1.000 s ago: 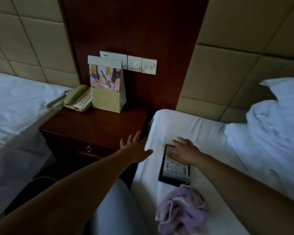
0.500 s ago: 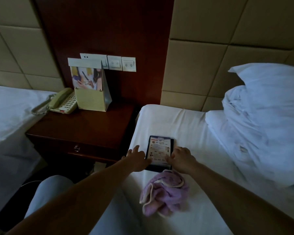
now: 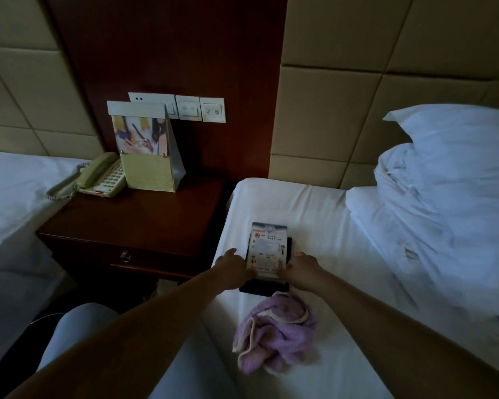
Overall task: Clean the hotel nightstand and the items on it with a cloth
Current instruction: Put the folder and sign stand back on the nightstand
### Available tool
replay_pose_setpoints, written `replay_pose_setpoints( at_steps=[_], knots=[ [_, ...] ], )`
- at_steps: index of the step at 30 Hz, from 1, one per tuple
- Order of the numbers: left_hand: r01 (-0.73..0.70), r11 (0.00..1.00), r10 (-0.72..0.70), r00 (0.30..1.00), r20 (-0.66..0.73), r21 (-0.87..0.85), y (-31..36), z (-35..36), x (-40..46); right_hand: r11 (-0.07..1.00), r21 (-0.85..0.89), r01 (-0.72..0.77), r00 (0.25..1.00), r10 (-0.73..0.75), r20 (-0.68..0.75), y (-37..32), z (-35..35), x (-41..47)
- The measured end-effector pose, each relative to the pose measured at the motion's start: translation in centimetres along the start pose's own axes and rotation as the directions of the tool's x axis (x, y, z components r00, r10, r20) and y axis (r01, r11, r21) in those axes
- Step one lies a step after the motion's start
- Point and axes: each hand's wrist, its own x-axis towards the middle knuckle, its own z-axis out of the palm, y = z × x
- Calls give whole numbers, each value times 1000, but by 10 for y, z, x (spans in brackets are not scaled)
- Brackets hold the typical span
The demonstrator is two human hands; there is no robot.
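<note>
Both hands grip a printed card (image 3: 267,249) on the bed (image 3: 314,226): left hand (image 3: 232,267), right hand (image 3: 301,267). A purple cloth (image 3: 274,332) lies just beside it.

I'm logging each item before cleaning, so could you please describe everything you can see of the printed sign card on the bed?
The sign card is a white printed sheet with a blue top band and small pictograms, set on a dark base that shows at its right side and near end. It stands tilted on the white bed sheet, beyond the purple cloth. The left hand and right hand grip its side edges.
</note>
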Motion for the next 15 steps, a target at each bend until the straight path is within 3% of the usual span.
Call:
replay_pose_setpoints(
  at_steps=[5, 15],
  knots=[
    [-62, 945, 5, 985, -173, -322, 4, -21, -6, 967, 243, 81, 994, -61, -87, -9, -21, 3],
    [-221, 869, 5, 899, -439, -443, -5, -49, -9, 845, 495, 201, 951, -48, -305, -65, -32, 1]
  ],
)
